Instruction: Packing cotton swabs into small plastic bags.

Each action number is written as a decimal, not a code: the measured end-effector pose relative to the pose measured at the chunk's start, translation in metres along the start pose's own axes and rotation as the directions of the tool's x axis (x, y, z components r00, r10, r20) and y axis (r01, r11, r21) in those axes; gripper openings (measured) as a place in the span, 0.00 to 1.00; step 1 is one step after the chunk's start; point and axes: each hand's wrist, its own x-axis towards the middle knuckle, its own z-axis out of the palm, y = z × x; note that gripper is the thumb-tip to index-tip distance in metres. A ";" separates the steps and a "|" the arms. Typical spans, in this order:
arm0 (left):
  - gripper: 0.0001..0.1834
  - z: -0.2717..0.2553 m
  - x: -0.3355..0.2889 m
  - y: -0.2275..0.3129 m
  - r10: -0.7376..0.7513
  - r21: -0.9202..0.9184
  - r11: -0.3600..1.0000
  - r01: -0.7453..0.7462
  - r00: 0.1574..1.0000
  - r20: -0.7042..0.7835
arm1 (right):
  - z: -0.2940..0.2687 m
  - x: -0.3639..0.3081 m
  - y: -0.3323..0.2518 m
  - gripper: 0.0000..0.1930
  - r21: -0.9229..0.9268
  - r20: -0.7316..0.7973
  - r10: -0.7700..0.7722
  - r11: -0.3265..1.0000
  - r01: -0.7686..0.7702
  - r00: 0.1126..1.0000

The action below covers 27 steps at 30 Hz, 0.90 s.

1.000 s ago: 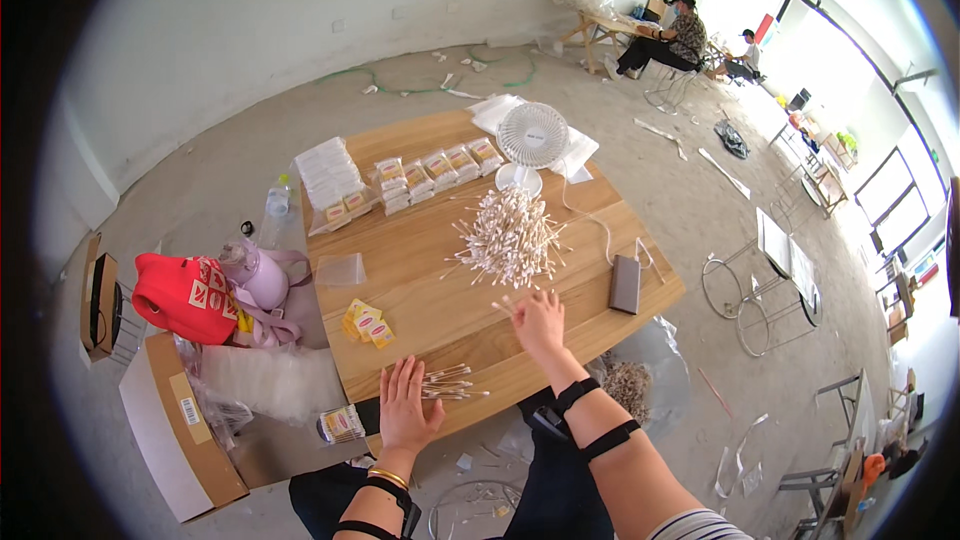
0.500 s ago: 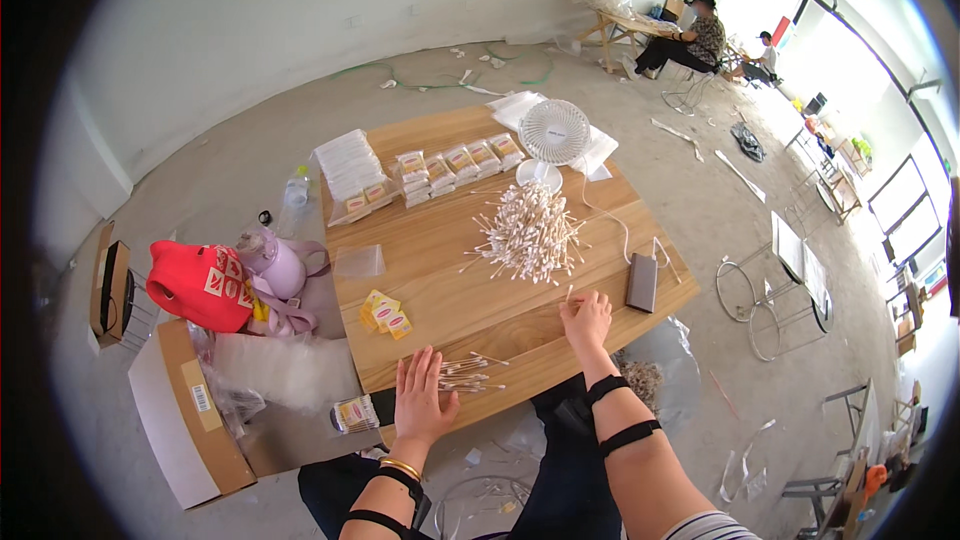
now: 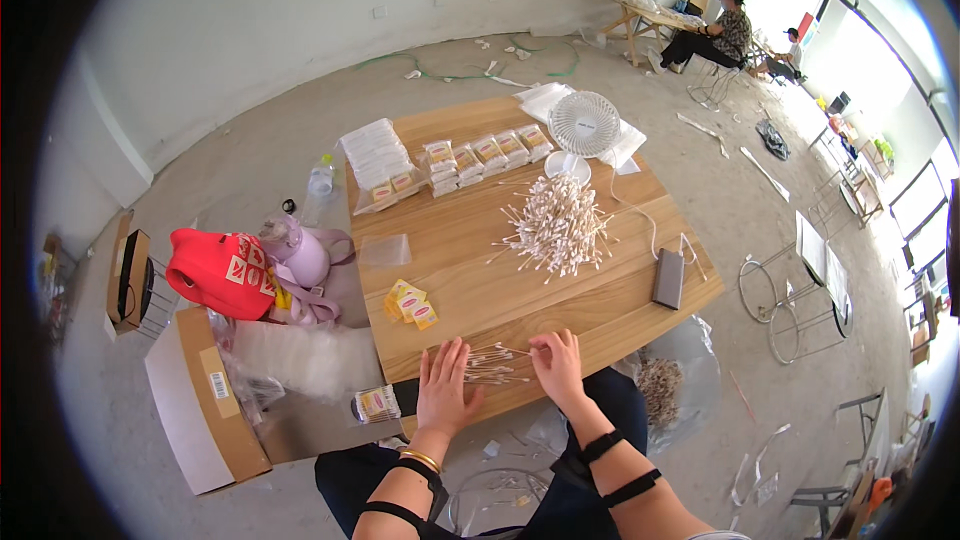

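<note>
A small group of cotton swabs (image 3: 492, 364) lies near the front edge of the wooden table. My left hand (image 3: 446, 390) rests flat beside their left ends, fingers stretched out and touching the tabletop. At their right, my right hand (image 3: 557, 368) has its thumb and fingers pinched on one cotton swab (image 3: 514, 350), which points left over the group. Farther back stands a large loose heap of cotton swabs (image 3: 557, 226). Several yellow-and-white cards (image 3: 411, 304) lie on the table, beyond my left hand.
Behind the heap stand a white fan (image 3: 584, 126) and rows of packed swabs (image 3: 487, 154). A grey power bank (image 3: 668, 278) sits at the table's right edge. Left are an open cardboard box (image 3: 195, 410), a red bag (image 3: 218, 273) and a lilac bottle (image 3: 302, 258). A plastic bag (image 3: 690, 370) hangs right.
My right hand has moved left and nearer, from the heap's front edge to the small group, with a swab in its fingers. My left hand stays by the group. The whole view has shifted slightly.
</note>
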 end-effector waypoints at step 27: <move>0.46 0.001 -0.001 -0.001 -0.004 0.040 0.999 0.003 0.999 0.044 | 0.014 -0.013 -0.021 0.06 0.179 -0.025 0.027 0.984 -0.022 0.999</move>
